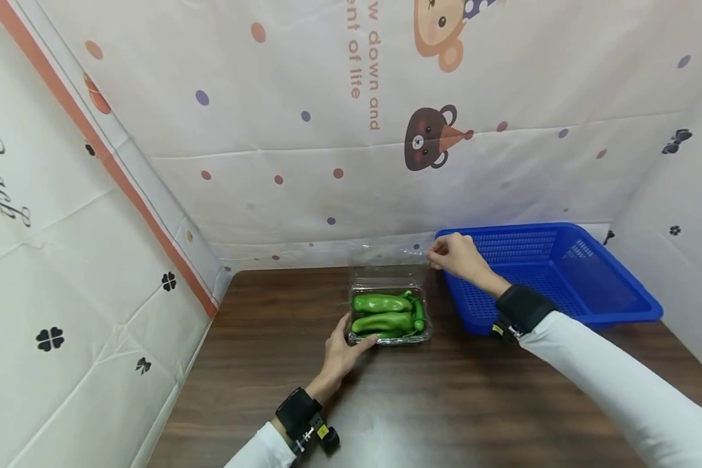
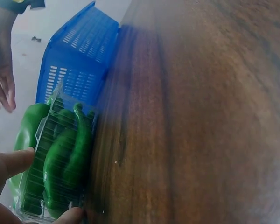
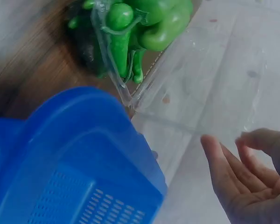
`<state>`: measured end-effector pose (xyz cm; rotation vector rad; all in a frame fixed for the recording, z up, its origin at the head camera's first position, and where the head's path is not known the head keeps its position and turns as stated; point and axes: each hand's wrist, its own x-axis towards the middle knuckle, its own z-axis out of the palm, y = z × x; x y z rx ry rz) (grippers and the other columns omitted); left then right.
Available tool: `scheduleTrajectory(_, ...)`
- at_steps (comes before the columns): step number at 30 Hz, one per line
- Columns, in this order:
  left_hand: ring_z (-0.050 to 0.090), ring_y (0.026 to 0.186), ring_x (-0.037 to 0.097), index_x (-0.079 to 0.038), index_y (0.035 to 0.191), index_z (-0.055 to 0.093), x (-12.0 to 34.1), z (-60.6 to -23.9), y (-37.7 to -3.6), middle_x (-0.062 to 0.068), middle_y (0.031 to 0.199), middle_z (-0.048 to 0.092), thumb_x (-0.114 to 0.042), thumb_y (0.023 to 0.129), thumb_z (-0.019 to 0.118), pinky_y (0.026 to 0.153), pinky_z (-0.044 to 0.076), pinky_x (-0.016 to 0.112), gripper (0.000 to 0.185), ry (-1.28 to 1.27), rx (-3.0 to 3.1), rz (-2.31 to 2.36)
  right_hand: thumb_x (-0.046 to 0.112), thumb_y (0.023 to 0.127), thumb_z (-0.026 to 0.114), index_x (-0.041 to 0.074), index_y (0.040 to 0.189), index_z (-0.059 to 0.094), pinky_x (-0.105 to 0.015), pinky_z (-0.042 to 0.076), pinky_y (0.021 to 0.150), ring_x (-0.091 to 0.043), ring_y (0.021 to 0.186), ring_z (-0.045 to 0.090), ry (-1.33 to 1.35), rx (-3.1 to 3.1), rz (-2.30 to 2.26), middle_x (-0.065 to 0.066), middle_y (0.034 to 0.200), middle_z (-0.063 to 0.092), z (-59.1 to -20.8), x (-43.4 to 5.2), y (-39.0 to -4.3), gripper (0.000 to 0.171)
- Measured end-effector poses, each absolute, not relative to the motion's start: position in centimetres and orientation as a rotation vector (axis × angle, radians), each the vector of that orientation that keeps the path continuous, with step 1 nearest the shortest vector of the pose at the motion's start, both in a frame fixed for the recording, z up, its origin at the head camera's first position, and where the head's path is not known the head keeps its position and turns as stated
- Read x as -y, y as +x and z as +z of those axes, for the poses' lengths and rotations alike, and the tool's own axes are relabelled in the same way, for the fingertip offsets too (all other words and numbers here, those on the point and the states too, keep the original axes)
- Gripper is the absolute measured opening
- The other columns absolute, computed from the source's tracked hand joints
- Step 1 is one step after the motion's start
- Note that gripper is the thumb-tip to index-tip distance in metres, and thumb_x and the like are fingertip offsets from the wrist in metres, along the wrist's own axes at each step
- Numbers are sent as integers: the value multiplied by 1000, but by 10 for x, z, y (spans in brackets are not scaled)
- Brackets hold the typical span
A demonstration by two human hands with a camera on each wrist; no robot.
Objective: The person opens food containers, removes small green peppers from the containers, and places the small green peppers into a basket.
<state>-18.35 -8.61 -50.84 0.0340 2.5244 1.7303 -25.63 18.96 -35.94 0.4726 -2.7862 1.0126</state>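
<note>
A clear plastic box (image 1: 389,340) of green peppers (image 1: 381,303) sits on the table, its transparent lid (image 1: 386,260) raised at the back. My left hand (image 1: 340,351) grips the box's front left corner, thumb on the rim and fingers at the side. The left wrist view shows the thumb (image 2: 19,161) against the peppers' box wall. By the lid's right edge is my right hand (image 1: 453,253). In the right wrist view its thumb and forefinger (image 3: 213,151) stand apart, fingertips right at the lid's edge, the other fingers loosely bent.
A blue plastic basket (image 1: 597,273) with slotted walls stands on the table right of the box, under my right forearm. Behind the brown wooden table (image 1: 257,364) hangs a pale printed cloth (image 1: 304,195), with more cloth at both sides.
</note>
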Motion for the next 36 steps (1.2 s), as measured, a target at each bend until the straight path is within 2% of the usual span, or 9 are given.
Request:
scheduleTrajectory(3, 43, 144, 44, -5, 157, 38, 86, -508, -183, 25, 156, 46, -37, 88, 80, 116, 43, 61, 87, 44, -2529, 1737, 9, 101, 61, -9, 111, 73, -43, 62, 73, -34, 81, 73, 429, 2761, 1033, -25, 94, 76, -361, -185, -262, 23)
scheduleTrajectory(6, 44, 144, 44, -7, 157, 39, 89, -507, -181, 24, 155, 48, -38, 88, 81, 115, 44, 61, 86, 43, -2536, 1743, 15, 103, 59, -8, 130, 65, -53, 62, 86, -40, 103, 72, 414, 2767, 1080, -28, 115, 73, -366, -178, -267, 36)
scheduleTrajectory(11, 44, 143, 45, -7, 156, 41, 89, -507, -174, 24, 154, 49, -36, 87, 81, 114, 44, 63, 85, -13, -2554, 1744, 18, 103, 58, -7, 150, 43, -48, 63, 91, -43, 124, 63, 436, 2861, 1140, -32, 143, 55, -376, -176, -267, 55)
scheduleTrajectory(17, 43, 143, 47, -7, 156, 40, 85, -503, -170, 26, 154, 47, -36, 88, 81, 114, 44, 64, 84, -14, -2531, 1775, 11, 100, 62, -5, 150, 46, -57, 57, 100, -47, 128, 58, 548, 2830, 1149, -33, 145, 52, -383, -182, -261, 55)
scheduleTrajectory(24, 37, 146, 48, -8, 158, 35, 79, -500, -169, 27, 159, 40, -41, 91, 76, 115, 42, 65, 86, -38, -2431, 1772, 16, 99, 67, 0, 149, 50, -61, 56, 101, -49, 132, 55, 563, 2763, 1128, -30, 147, 53, -383, -191, -251, 55)
scheduleTrajectory(27, 31, 149, 48, -6, 161, 27, 82, -497, -172, 28, 164, 29, -41, 99, 67, 118, 40, 63, 82, -23, -2273, 1827, 17, 98, 68, -1, 148, 50, -61, 54, 103, -48, 131, 55, 522, 2734, 1112, -29, 147, 53, -378, -194, -249, 55)
scheduleTrajectory(30, 24, 152, 48, -2, 163, 18, 87, -494, -175, 30, 166, 17, -29, 108, 50, 121, 39, 59, 69, -19, -2071, 1925, 18, 99, 68, 0, 150, 48, -61, 52, 105, -48, 132, 52, 493, 2728, 1081, -29, 149, 51, -372, -200, -246, 58)
scheduleTrajectory(33, 19, 154, 48, 2, 162, 13, 92, -493, -178, 32, 167, 9, -15, 110, 36, 122, 40, 55, 60, -17, -1926, 2005, 21, 100, 67, 3, 155, 41, -59, 57, 95, -50, 132, 52, 473, 2745, 1042, -32, 150, 48, -368, -208, -245, 63)
scheduleTrajectory(36, 16, 155, 48, 1, 163, 13, 98, -494, -178, 31, 168, 6, -10, 109, 33, 122, 41, 54, 58, -11, -1868, 2029, 23, 100, 66, 7, 160, 33, -55, 57, 82, -52, 131, 53, 464, 2769, 999, -34, 152, 45, -365, -216, -243, 70)
